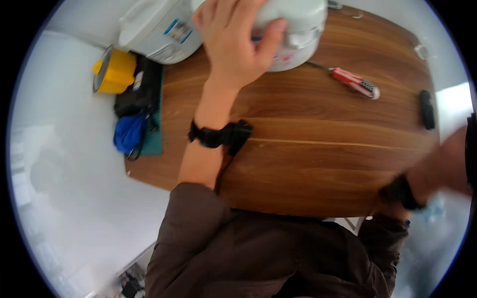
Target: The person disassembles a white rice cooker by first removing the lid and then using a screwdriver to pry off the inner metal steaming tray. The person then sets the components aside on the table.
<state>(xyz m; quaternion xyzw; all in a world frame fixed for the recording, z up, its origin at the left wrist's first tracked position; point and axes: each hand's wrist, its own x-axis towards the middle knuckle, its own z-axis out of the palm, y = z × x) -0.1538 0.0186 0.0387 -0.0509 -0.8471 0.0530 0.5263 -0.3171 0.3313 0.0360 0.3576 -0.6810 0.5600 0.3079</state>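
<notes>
While the near edge of the frame is mostly brown sleeve, the right arm comes in blurred at the far right, past the edge of the wooden table. Right hand isn't in the picture, only forearm and a dark wrist strap, so nothing can be said about its grip.

Next out: left forearm runs up the middle, black wrist band with a cable trailing back toward the sleeve. Cable lies loose on the tabletop.

Left hand is clamped on the side of a white rounded appliance body, thumb on the near face, fingers wrapped over the upper part. Closed grip, one-handed. That white body sits at the far edge of the table, centre of frame, seemingly tilted toward the person, though the fisheye makes that hard to call.

Right of it: red-handled screwdriver lying flat, apart from the hand. Further right, a small black oblong object near the table's edge.

Left side, far: second white appliance with a label, just beside the held one. Yellow tape roll, black pouch and a blue bundle on a green mat at the table's left edge.

Risks as I read them:
- one-hand hold on a smooth curved shell; it could slip or roll if the tilt increases
- wrist cable could snag on the table edge
- held body could knock the neighbouring appliance or sweep the screwdriver off.
</notes>
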